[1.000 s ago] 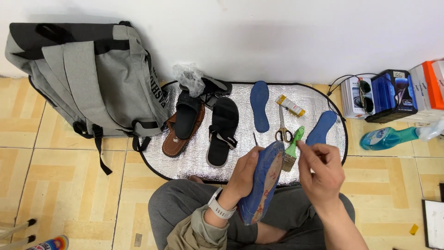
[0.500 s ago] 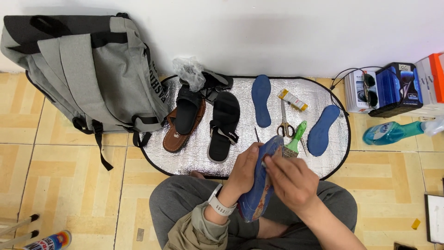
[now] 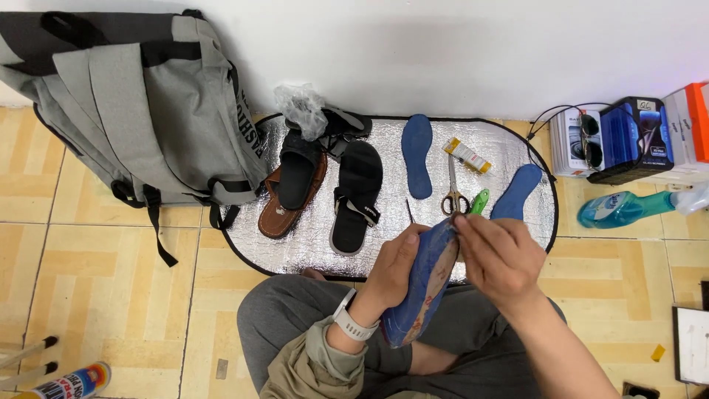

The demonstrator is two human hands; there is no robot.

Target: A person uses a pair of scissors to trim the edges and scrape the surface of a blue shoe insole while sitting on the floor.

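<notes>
While the blue insole (image 3: 425,284) stands tilted at lower centre of the frame, the left hand (image 3: 395,267) is wrapped around its edge and the right hand (image 3: 498,255) pinches a green-handled tool (image 3: 478,202) at its top. Just above lie scissors (image 3: 453,193), sandals (image 3: 356,196) and a backpack (image 3: 140,103).

You are seated on a floor (image 3: 96,281) of yellow-beige tiles with pale grout lines. A plain white wall (image 3: 443,52) runs across the far side, evenly lit, no windows in view. An oval silver foil mat (image 3: 310,244) with dark edging lies on the tiles against the wall. A large grey backpack (image 3: 140,111) leans at the left; stacked boxes (image 3: 628,140) stand at the right.
</notes>
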